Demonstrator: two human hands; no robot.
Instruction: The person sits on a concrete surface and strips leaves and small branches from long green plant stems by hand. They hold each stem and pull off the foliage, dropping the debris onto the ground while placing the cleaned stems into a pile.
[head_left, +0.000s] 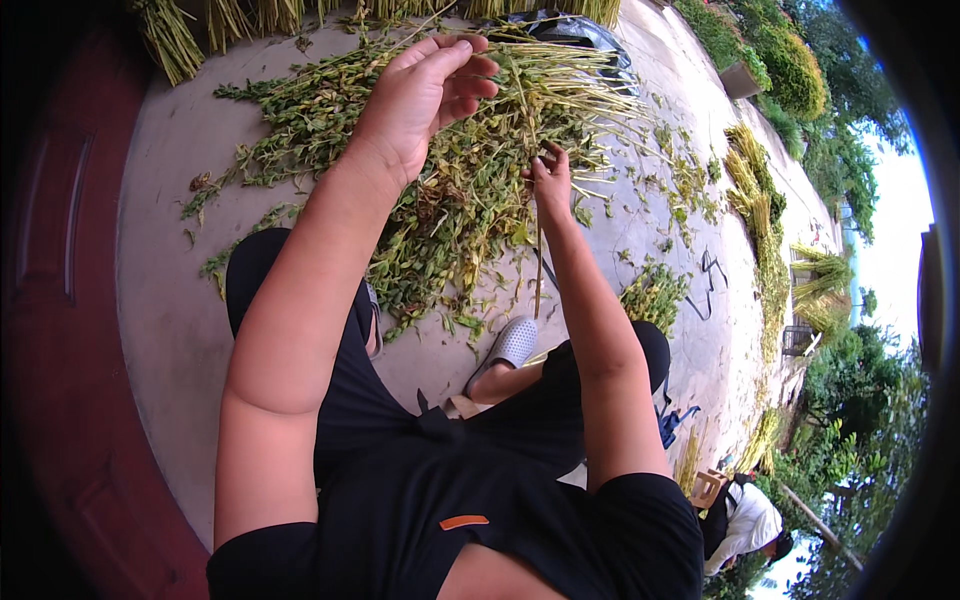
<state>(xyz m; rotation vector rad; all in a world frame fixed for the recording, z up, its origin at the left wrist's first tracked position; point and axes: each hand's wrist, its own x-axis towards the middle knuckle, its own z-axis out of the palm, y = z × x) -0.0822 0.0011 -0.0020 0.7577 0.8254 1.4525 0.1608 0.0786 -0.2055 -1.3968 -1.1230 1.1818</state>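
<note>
My left hand (427, 94) is raised above a heap of leafy cut plant stalks (442, 202) on the concrete floor. Its fingers are loosely curled and apart, and I see nothing held in them. Lower and to the right, my right hand (551, 180) grips a thin plant stalk (538, 277) between thumb and fingers. The bare brown end of that stalk points down towards my grey perforated clog (514, 341). Its upper part blends into the heap behind. Pale stripped stems (577, 71) lie at the heap's far right, beside a black plastic sheet (577, 30).
Tied stalk bundles (169, 37) line the far edge. A dark red panelled door (60, 300) stands left. Black strap pieces (705, 285) and a small leafy pile (654, 296) lie right. More bundles (757, 202) lie farther off. A person in white (750, 517) bends at lower right.
</note>
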